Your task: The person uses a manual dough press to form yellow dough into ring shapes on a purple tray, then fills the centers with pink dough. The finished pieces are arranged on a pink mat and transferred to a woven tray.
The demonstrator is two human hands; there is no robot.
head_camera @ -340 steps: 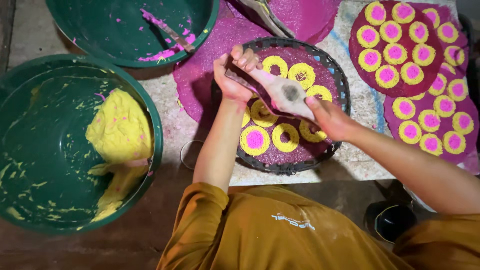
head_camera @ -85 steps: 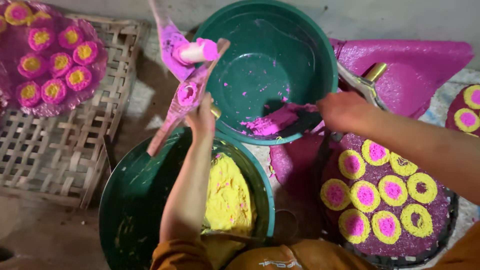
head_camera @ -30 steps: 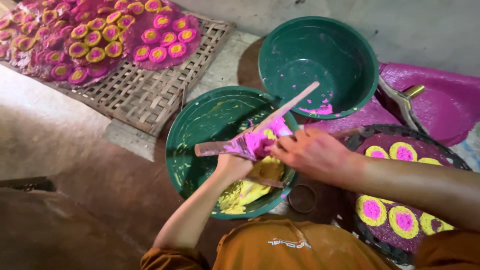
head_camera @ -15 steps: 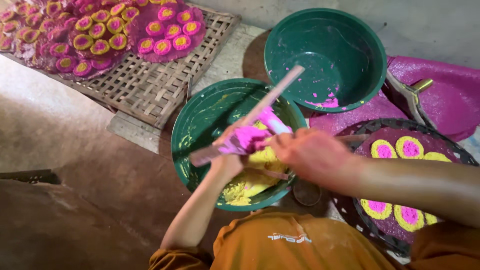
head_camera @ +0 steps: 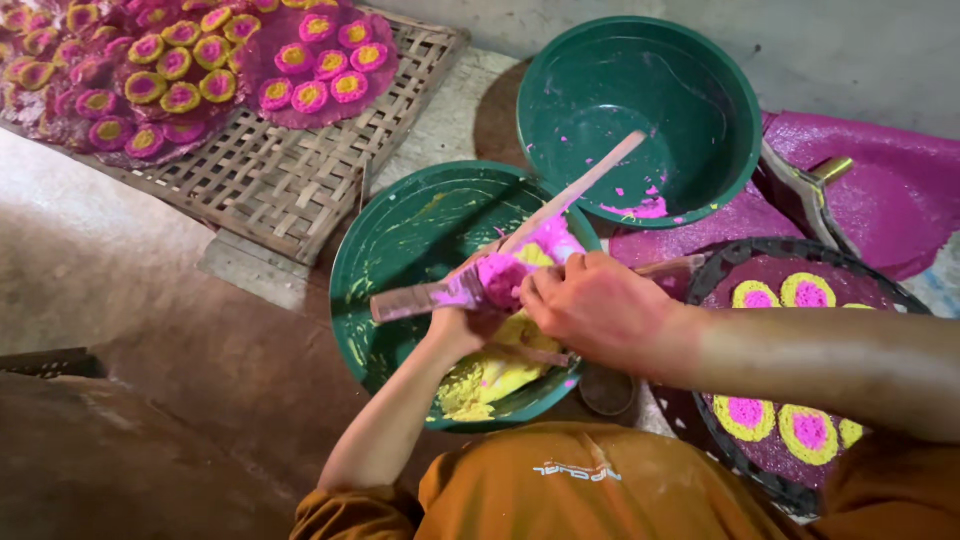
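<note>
Pink, yellow, green

Green basins; yellow paste; pink-smeared wooden stick; yellow-ringed pink discs on magenta sheets.

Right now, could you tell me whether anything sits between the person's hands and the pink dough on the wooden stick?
Nothing visible does. The left hand holds the wooden stick from below, and the right hand presses directly on the pink dough, above the green basin of yellow dough.

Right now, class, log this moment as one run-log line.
hands: both gripping pink-smeared wooden stick | under: green plastic basin, yellow paste
</note>
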